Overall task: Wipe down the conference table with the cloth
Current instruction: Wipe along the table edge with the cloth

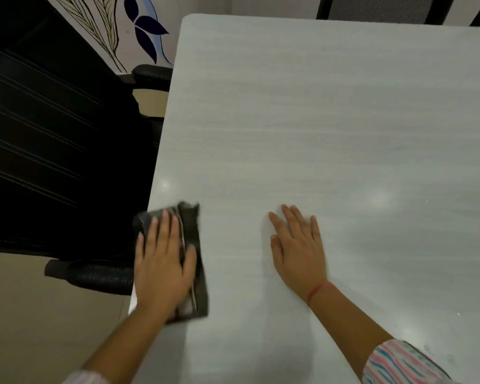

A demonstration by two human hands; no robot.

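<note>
The left hand (164, 261) presses one folded dark cloth (199, 234) flat at the left edge of the one conference table (316, 120), fingers straight and slightly apart. The right hand (299, 253) rests flat nearby, fingers spread and holding nothing. Because the cloth already overhangs that edge and nothing grips it, a further leftward stroke could drag it off towards one of the two chairs, the black chair (53, 134).

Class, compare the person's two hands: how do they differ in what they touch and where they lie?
The left hand presses on the dark folded cloth; the right hand lies on bare table. The left hand is at the table's left edge; the right hand is further in. The right wrist bears a red thread, the left none. Both are flat, fingers straight.
</note>
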